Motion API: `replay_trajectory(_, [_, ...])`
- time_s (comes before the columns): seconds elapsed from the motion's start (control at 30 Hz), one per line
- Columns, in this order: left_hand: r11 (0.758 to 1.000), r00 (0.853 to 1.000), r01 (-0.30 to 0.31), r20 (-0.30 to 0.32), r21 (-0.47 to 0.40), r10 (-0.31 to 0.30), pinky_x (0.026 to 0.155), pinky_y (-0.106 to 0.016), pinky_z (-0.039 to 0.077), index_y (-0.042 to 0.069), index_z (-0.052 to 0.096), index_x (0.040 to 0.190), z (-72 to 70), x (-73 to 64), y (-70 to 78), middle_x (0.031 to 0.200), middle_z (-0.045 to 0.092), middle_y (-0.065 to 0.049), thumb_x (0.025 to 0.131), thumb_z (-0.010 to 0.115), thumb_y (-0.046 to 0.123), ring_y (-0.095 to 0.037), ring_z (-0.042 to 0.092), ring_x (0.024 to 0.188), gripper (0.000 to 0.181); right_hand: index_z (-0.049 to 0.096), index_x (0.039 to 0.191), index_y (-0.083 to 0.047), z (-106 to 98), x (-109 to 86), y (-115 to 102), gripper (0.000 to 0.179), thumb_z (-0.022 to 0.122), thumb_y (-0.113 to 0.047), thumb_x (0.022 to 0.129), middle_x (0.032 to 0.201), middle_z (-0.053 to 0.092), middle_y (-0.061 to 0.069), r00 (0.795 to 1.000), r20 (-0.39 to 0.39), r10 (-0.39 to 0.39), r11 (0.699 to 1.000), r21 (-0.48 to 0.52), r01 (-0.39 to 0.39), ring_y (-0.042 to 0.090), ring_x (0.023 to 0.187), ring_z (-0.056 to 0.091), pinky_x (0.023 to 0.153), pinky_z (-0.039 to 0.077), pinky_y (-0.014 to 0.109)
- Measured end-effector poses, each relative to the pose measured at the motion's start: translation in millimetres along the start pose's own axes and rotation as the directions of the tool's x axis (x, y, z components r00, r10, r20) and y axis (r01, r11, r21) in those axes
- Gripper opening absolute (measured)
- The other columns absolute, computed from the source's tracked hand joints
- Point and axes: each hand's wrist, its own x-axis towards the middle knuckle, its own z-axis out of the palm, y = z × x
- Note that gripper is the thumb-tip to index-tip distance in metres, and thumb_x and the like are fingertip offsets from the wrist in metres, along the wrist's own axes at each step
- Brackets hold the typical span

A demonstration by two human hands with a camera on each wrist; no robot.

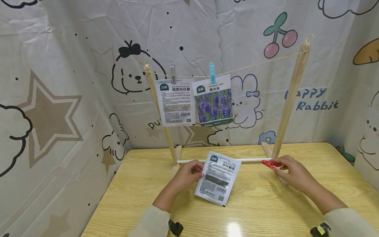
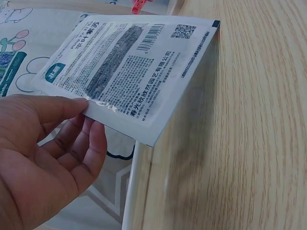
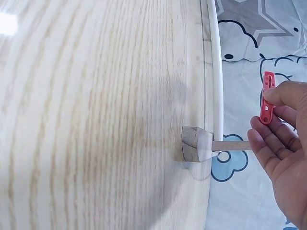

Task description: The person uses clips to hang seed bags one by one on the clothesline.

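My left hand [image 1: 189,173] pinches the left edge of a white seed packet [image 1: 218,179] between thumb and fingers, printed back showing, held tilted above the table. In the left wrist view the packet [image 2: 127,67] shows its barcode and dark seed window. On the right, my right hand [image 1: 293,172] pinches a red clothespin [image 1: 269,164] near the foot of the right post. The right wrist view has the clothespin [image 3: 268,98] between thumb and fingers. Two packets hang from the string: a text-sided one [image 1: 176,105] under a grey clip [image 1: 173,72] and a lavender one [image 1: 214,102] under a blue clip [image 1: 212,72].
A thin string [image 1: 260,63] runs between the left wooden post [image 1: 161,113] and the taller-looking right post [image 1: 291,102]. A white rod [image 1: 251,160] joins their feet on the wooden table [image 1: 133,197]. Patterned cloth [image 1: 88,39] hangs behind and at the sides.
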Motion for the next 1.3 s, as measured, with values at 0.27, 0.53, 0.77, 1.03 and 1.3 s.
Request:
replay_trajectory(0.27, [1.0, 1.0, -0.022, -0.023, 0.004, 0.022, 0.074, -0.027, 0.057, 0.011, 0.065, 0.105, 0.0, -1.2, 5.8, 0.098, 0.063, -0.005, 0.097, 0.065, 0.007, -0.015, 0.06, 0.089, 0.009, 0.064, 0.128, 0.003, -2.4, 1.2, -2.4, 0.038, 0.072, -0.01, 0.093, 0.115, 0.064, 0.014, 1.0, 0.005, 0.013, 1.0, -0.004, -0.013, 0.026, 0.097, 0.065, 0.079, 0.056, 0.024])
replay_trajectory(0.53, [0.999, 0.998, -0.03, -0.059, -0.013, 0.029, 0.075, -0.028, 0.057, 0.009, 0.065, 0.105, 2.6, 1.7, 5.7, 0.099, 0.064, -0.008, 0.096, 0.066, 0.005, -0.016, 0.059, 0.09, 0.01, 0.065, 0.126, 0.003, -5.7, 4.4, -6.0, 0.037, 0.073, -0.01, 0.092, 0.112, 0.065, 0.014, 1.0, -0.015, 0.001, 1.0, -0.004, -0.001, 0.028, 0.097, 0.066, 0.082, 0.058, 0.029])
replay_trajectory(0.77, [0.999, 0.995, -0.05, -0.084, -0.016, 0.049, 0.074, -0.028, 0.056, 0.008, 0.065, 0.105, 3.3, 3.3, 11.1, 0.099, 0.065, -0.009, 0.096, 0.066, 0.005, -0.016, 0.06, 0.089, 0.009, 0.066, 0.124, 0.002, -7.5, 6.2, -7.3, 0.035, 0.074, -0.009, 0.091, 0.109, 0.066, 0.012, 0.998, -0.05, -0.033, 0.999, -0.025, 0.032, 0.018, 0.092, 0.064, 0.08, 0.056, 0.024])
replay_trajectory(1.03, [0.998, 0.992, -0.066, -0.11, -0.009, 0.065, 0.074, -0.029, 0.054, 0.009, 0.066, 0.105, 2.5, 5.9, 18.4, 0.1, 0.066, -0.008, 0.095, 0.066, 0.006, -0.016, 0.06, 0.089, 0.01, 0.067, 0.123, 0.0, -10.0, 8.1, -11.4, 0.034, 0.074, -0.01, 0.091, 0.11, 0.067, 0.013, 0.996, -0.076, -0.047, 0.998, -0.043, 0.044, 0.02, 0.091, 0.065, 0.08, 0.058, 0.033])
replay_trajectory(1.3, [0.997, 0.991, -0.072, -0.114, 0.007, 0.073, 0.074, -0.027, 0.052, 0.011, 0.066, 0.105, 1.8, 9.3, 25.0, 0.101, 0.066, -0.007, 0.096, 0.067, 0.008, -0.016, 0.061, 0.09, 0.01, 0.067, 0.124, 0.0, -15.2, 9.0, -15.6, 0.034, 0.073, -0.011, 0.092, 0.109, 0.066, 0.013, 0.995, -0.088, -0.047, 0.998, -0.054, 0.043, 0.025, 0.093, 0.065, 0.081, 0.057, 0.038])
